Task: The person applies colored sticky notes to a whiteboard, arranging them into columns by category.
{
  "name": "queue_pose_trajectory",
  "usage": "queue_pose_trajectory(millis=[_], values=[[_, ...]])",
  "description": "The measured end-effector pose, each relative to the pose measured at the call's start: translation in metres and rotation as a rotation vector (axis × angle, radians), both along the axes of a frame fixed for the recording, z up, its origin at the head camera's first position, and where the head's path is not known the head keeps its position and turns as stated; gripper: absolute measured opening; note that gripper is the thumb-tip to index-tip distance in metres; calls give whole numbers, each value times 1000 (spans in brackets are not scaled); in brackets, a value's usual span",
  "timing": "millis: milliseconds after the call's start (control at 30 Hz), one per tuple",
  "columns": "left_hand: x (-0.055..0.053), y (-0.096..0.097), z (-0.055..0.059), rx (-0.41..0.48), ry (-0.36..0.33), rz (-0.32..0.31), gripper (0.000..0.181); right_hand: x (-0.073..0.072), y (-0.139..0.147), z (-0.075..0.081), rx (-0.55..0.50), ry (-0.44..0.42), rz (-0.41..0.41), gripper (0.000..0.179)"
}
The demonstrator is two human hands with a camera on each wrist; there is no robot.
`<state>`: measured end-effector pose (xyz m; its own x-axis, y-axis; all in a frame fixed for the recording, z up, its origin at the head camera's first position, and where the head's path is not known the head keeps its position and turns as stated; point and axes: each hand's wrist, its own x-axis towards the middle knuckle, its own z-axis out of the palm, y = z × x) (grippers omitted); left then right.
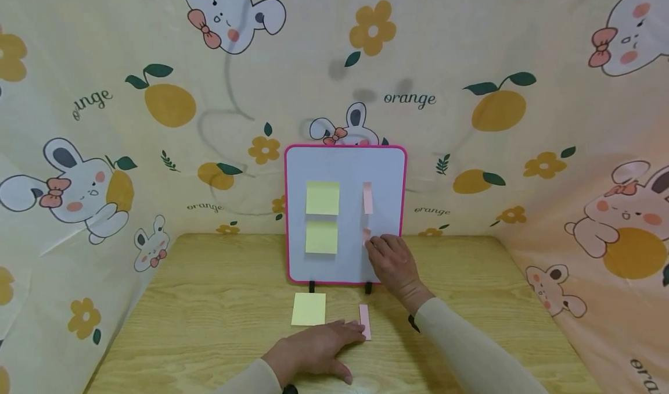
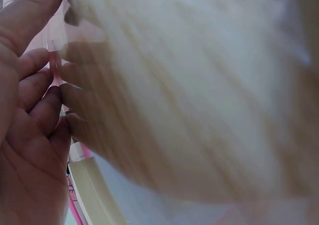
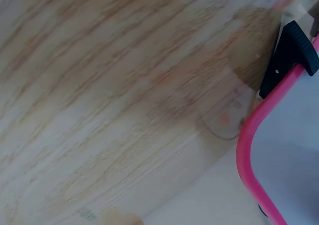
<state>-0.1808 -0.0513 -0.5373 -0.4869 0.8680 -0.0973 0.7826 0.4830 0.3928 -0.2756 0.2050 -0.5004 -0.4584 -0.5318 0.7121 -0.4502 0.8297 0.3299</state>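
Note:
My right hand is at the lower right of a pink-framed whiteboard, its curled fingers pinching the lower part of a narrow pink sticky note against the board. Above that note another pink sticky note is stuck. Two yellow sticky notes are on the board's left half, one over the other. My left hand rests on the table with fingers extended, fingertips touching a pink sticky note pad. Beside it lies a square yellow sticky note pad. The right hand is out of the right wrist view.
The whiteboard stands upright on black stand feet on a wood-grain table. Behind and at both sides hangs a cream cloth printed with rabbits and oranges.

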Motion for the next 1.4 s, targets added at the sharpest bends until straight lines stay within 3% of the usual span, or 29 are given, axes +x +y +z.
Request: queue_pose_trajectory(millis=[233,667,933,1200,1400], values=[[0,1,1,-5,12,-10,76,1,3,-6,60,-8,-41,37],[-1,2,3,-20,31,-20,75,21,6,-15,161,-166,-129,56],[-2,7,10,-45,213,-84,69,33,9,-20,256,-265,-208,73],[-5,11,6,1,381,-128,54,35,12,-24,259,-290,-211,75],[-4,12,4,30,395,-120,51,35,14,-27,250,-302,-203,77]])
